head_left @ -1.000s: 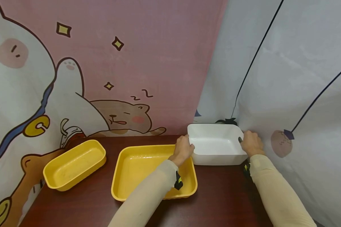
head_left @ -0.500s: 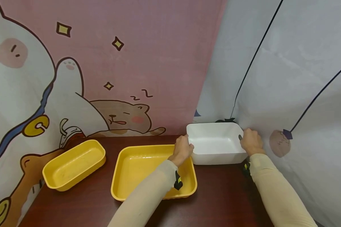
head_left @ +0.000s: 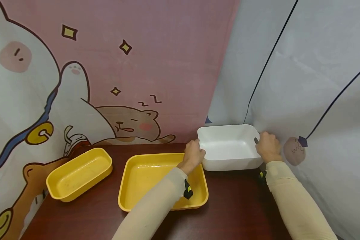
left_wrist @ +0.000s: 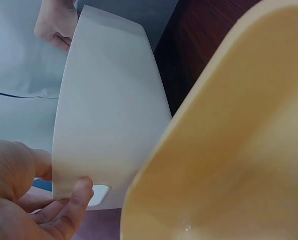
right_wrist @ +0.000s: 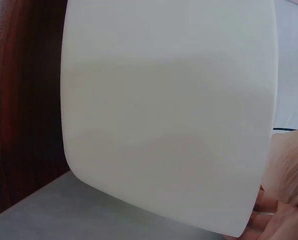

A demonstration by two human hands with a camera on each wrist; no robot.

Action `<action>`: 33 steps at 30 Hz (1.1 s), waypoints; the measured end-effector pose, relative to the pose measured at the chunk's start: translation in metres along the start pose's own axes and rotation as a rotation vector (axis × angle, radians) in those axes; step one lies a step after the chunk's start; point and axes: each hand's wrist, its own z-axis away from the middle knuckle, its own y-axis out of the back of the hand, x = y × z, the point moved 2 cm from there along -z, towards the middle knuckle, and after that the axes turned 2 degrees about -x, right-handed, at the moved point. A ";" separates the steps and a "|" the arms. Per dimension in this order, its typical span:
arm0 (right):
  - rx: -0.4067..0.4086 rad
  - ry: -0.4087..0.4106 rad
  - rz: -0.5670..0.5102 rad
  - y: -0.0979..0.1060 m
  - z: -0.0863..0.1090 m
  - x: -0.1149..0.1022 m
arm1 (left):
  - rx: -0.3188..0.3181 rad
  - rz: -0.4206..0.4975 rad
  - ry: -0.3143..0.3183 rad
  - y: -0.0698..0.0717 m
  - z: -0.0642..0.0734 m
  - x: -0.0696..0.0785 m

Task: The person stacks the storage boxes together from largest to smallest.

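A white rectangular plastic bin with handle holes stands at the back right, its inside bare. My left hand grips its left end, over the right edge of a large yellow tray. In the left wrist view, fingers curl at the handle hole, and the thumb lies at the rim. My right hand holds the opposite end by its handle hole. The right wrist view is mostly filled by the bin's outer wall, with the curled fingers at its rim.
A smaller yellow bin sits at an angle on the left of the dark wooden table. A printed cloth hangs behind, and a pale cloth side rises close by my right hand.
The white bin has shifted slightly upward in the head view, covering the dark drawing at the cloth's foot. My right hand has moved a little up and right with it; the grip stays.
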 end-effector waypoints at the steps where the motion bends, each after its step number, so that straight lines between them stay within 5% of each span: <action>1: 0.000 -0.006 -0.002 0.002 0.000 -0.001 | 0.006 -0.003 -0.010 0.001 0.000 0.001; 33: 0.127 -0.002 -0.034 0.042 0.012 -0.023 | 0.111 0.072 -0.069 0.031 0.008 0.018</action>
